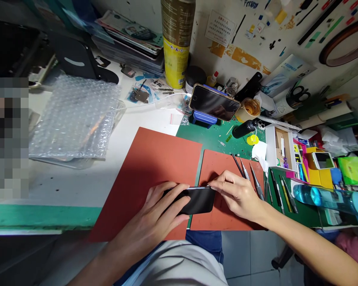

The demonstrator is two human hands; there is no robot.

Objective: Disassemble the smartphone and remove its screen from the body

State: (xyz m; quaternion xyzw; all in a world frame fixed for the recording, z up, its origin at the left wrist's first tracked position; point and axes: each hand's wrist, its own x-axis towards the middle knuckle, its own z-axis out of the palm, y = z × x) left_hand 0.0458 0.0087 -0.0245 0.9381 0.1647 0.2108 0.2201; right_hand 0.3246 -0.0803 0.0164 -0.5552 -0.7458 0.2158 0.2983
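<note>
A black phone (198,201) is held tilted above two reddish-brown mats (128,174), (229,218) near the table's front edge. My left hand (164,206) grips its left end, fingers over the top edge and against the dark face. At the phone's upper right corner, the thumb and forefinger of my right hand (234,190) are pinched together; whatever is between them is too small to make out. Tweezers (256,182) and other thin tools lie just right of that hand.
Bubble wrap (77,119) lies at the left. Behind the mats, another phone (214,102) leans on a blue stand (204,118), beside a tall yellow can (176,59). A white box (279,147) and a blue bottle (331,198) are at the right.
</note>
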